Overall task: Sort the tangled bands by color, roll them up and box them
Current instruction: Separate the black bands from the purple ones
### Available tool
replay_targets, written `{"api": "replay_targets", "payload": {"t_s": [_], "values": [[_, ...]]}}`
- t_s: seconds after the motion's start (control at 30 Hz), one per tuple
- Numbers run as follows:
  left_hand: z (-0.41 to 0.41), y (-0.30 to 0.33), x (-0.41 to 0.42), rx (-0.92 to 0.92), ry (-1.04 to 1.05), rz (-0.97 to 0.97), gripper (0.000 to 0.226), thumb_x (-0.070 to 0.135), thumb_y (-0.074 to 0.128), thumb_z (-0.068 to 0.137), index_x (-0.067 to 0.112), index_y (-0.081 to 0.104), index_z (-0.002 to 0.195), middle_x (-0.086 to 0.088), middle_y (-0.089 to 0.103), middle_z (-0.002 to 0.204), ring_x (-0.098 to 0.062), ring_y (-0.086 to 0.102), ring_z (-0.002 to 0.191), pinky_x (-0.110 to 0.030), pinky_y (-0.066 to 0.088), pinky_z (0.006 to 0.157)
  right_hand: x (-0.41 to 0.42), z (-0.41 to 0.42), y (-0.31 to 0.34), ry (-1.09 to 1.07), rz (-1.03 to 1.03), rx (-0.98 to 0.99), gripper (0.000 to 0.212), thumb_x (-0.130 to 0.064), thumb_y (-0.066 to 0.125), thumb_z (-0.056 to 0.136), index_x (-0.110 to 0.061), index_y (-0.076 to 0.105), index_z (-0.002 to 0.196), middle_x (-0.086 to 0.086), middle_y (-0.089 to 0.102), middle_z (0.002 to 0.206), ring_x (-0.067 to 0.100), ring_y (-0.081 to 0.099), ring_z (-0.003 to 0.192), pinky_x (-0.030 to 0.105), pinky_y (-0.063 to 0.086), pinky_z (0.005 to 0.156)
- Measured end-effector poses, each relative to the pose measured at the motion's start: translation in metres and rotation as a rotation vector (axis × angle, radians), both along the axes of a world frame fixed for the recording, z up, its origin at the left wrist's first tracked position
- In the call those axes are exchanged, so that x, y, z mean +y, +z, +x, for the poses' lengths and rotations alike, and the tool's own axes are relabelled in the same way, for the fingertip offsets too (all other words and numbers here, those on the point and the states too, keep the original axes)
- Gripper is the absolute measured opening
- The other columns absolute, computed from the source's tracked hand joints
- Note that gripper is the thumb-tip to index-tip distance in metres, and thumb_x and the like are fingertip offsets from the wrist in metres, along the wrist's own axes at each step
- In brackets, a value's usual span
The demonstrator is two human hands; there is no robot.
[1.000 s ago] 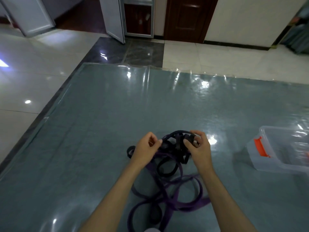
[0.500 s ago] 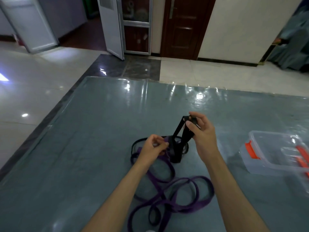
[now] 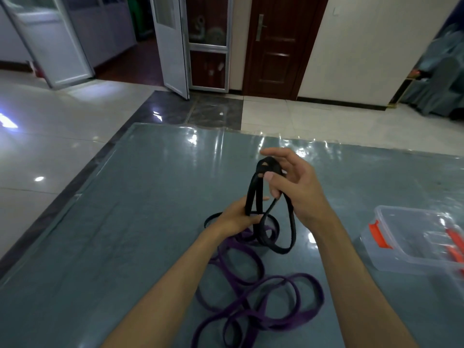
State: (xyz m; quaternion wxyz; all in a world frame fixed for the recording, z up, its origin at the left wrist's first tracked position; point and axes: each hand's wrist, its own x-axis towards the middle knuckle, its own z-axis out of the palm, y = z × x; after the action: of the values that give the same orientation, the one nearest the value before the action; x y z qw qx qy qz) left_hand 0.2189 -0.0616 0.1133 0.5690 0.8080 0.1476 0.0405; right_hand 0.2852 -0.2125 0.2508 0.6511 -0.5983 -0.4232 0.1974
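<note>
So closest to the camera, the purple band [image 3: 261, 295] is lying in a bunch of loose overlapping loops on the grey-blue mat [image 3: 120, 242], sprawling between the two forearms and running out of the bottom of the view. Its far end is tucking in under the left hand, where it's still crossing with the black loops, so the two colors aren't fully apart.

A bit further out, the left hand [image 3: 238, 217] is sitting low over the pile, fingers curled and pinching the black band [image 3: 253, 194] near the bottom of its raised strands. The right hand [image 3: 293, 187] is sitting higher and further back, holding up the top of that same black band: thumb and forefinger are pinching the folded-over top loop, and the other fingers are fanning out loosely, half curled. From that pinch the black strands are hanging down, a couple going taut to the left hand and one longer loop drooping down to the mat just right of the purple stuff.

Off to the right, well apart from the bands, a clear plastic box [image 3: 391, 249] with orange latches is sitting on the mat, lid off as far as I can tell. What's inside is too blurry to call.

Past the mat's far edge it's shiny tile floor [image 3: 62, 146], then a dark wooden door [image 3: 278, 46] and an open glass-panel door [image 3: 170, 46] at the back.
</note>
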Motion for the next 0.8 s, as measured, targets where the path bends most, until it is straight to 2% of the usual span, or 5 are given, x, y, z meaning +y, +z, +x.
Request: {"api": "replay_targets", "payload": {"t_s": [0.13, 0.33, 0.53, 0.7, 0.8], "values": [[-0.002, 0.009, 0.003, -0.001, 0.100, -0.118, 0.034, 0.044, 0.059, 0.104, 0.015, 0.075, 0.105, 0.002, 0.079, 0.100, -0.013, 0.075, 0.096, -0.041, 0.056, 0.102, -0.003, 0.011, 0.009, -0.084, 0.072, -0.005, 0.037, 0.009, 0.059, 0.098, -0.009, 0.060, 0.130, 0.020, 0.065, 0.105, 0.008, 0.060, 0.063, 0.031, 0.052, 0.062], [-0.010, 0.056, 0.017, -0.232, 0.232, -0.193, 0.038, 0.036, 0.051, 0.109, 0.008, 0.059, 0.084, -0.005, 0.061, 0.063, -0.021, 0.065, 0.066, -0.050, 0.058, 0.097, -0.032, 0.038, -0.026, -0.265, -0.084, 0.000, 0.053, -0.011, 0.073, 0.094, -0.024, 0.054, 0.142, -0.011, 0.069, 0.088, 0.002, 0.062, 0.072, 0.017, 0.050, 0.066], [-0.010, 0.114, 0.012, -0.335, 0.156, -0.142, 0.018, 0.006, 0.044, 0.108, 0.008, 0.062, 0.104, 0.007, 0.053, 0.060, -0.010, 0.051, 0.057, -0.046, 0.059, 0.083, -0.024, 0.029, -0.085, -0.148, -0.526, 0.033, 0.040, -0.035, 0.089, 0.078, -0.021, 0.068, 0.108, -0.009, 0.060, 0.073, 0.005, 0.061, 0.067, 0.017, 0.049, 0.065], [-0.010, 0.143, -0.009, -0.328, 0.013, -0.145, 0.023, -0.003, 0.040, 0.104, 0.010, 0.058, 0.100, 0.007, 0.054, 0.063, -0.010, 0.051, 0.060, -0.028, 0.051, 0.068, 0.006, 0.002, -0.097, -0.066, -0.493, 0.157, 0.043, -0.031, 0.083, 0.087, -0.028, 0.065, 0.126, -0.001, 0.060, 0.072, -0.002, 0.059, 0.059, 0.012, 0.045, 0.060], [-0.010, 0.148, -0.019, -0.342, -0.029, -0.118, 0.016, -0.005, 0.041, 0.103, -0.001, 0.056, 0.105, -0.005, 0.055, 0.072, -0.013, 0.053, 0.066, -0.021, 0.048, 0.066, 0.015, -0.006, -0.095, -0.074, -0.445, 0.152, 0.007, -0.024, 0.076, 0.094, -0.021, 0.073, 0.100, -0.001, 0.055, 0.063, 0.000, 0.051, 0.051, 0.014, 0.039, 0.053]]}}
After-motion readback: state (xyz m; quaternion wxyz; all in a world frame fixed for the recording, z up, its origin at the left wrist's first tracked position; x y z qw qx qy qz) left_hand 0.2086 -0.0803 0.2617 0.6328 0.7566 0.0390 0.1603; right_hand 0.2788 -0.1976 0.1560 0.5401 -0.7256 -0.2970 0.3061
